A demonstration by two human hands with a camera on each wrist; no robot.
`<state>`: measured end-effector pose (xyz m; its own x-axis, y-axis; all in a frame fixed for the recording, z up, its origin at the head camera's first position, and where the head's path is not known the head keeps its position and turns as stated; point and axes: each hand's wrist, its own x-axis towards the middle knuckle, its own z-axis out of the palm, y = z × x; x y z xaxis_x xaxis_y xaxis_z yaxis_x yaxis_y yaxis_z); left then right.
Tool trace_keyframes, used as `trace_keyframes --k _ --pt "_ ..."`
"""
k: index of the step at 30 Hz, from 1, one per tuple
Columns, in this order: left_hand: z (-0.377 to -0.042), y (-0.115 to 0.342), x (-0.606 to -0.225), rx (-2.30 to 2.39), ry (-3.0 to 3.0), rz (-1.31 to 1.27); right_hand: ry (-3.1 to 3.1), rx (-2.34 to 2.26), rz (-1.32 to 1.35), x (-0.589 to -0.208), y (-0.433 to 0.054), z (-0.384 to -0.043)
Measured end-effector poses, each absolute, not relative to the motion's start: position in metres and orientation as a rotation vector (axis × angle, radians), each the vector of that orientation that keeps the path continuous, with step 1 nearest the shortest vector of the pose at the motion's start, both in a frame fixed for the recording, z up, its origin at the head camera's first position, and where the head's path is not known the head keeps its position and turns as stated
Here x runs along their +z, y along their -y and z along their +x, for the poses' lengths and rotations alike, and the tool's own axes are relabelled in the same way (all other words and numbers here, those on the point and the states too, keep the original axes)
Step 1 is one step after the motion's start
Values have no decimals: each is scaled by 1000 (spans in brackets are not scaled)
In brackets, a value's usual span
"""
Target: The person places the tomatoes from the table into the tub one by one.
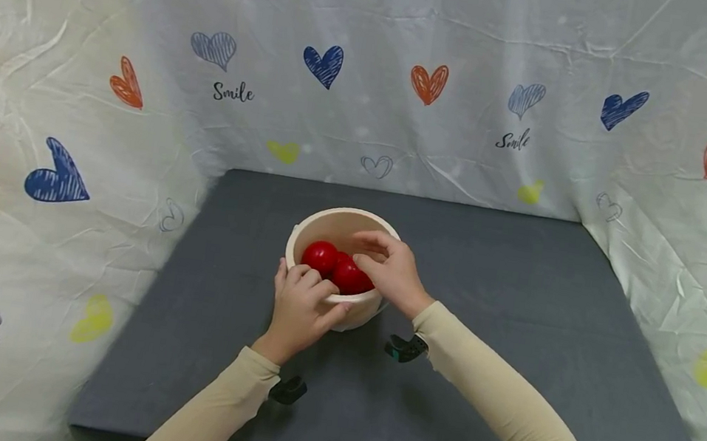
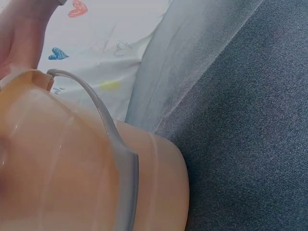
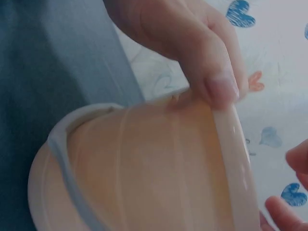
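A cream bucket [image 1: 354, 316] with a ribbed wall stands on the table, and its grey handle [image 2: 126, 187] hangs down outside. Inside lie two shiny red round things [image 1: 320, 256], apple-like, though their exact kind is unclear. My left hand [image 1: 304, 302] grips the near-left rim, fingers over the edge and thumb outside; the right wrist view shows this left hand [image 3: 192, 43] on the rim. My right hand [image 1: 392, 270] is over the bucket's right side, fingers loosely bent and apart from the thumb, close to the right-hand red thing [image 1: 349, 276]. Nothing shows between its fingers.
A dark grey cloth covers the table [image 1: 506, 285]. Behind and at both sides hangs a pale curtain [image 1: 366, 125] printed with hearts and words. Each wrist wears a small black device, such as the one [image 1: 406, 348] at the right.
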<state>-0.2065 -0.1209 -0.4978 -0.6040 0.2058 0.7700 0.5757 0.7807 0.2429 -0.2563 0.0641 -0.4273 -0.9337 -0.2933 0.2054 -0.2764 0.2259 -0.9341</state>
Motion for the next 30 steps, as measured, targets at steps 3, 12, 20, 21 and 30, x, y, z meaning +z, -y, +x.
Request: trace_keyframes --k 3,12,20,21,30 --pt "-205 120 -497 -619 2218 -570 -2475 -1927 -557 -430 -75 -256" --pt "-203 121 -494 -648 2244 -568 -2589 -2065 -389 -442 -122 -255" --pt "-197 126 -490 -701 2339 -585 -2719 -1909 -221 -461 -175 -239" --pt "-196 128 -488 -730 2342 -596 -2737 -1881 -207 -463 -182 -236" --pt "-199 165 -466 -870 2342 -635 -2980 -1496 -222 -470 -231 -222"
